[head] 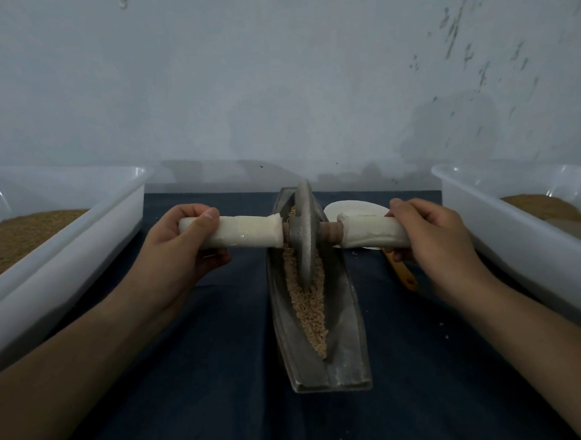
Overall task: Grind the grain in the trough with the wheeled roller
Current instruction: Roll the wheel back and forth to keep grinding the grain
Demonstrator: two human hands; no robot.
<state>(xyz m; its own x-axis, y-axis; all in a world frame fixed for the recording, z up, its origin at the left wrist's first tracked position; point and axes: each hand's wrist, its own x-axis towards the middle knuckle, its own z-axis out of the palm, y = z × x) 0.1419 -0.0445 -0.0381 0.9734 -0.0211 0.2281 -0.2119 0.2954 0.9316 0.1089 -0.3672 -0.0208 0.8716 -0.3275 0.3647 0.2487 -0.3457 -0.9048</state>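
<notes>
Left hand (181,241), right hand (426,232) wrapped round roller (304,239) handles — wheel at trough (342,318) far half. Press evenly, keep axle level, roll through grain (309,303) toward near end.

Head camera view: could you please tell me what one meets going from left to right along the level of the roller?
left white tub → left hand → left wrapped handle → metal wheel → right wrapped handle → right hand → right white tub

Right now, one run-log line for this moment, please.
left hand: grips roller handle | right hand: grips other handle | wheel: in trough, on grain
</notes>
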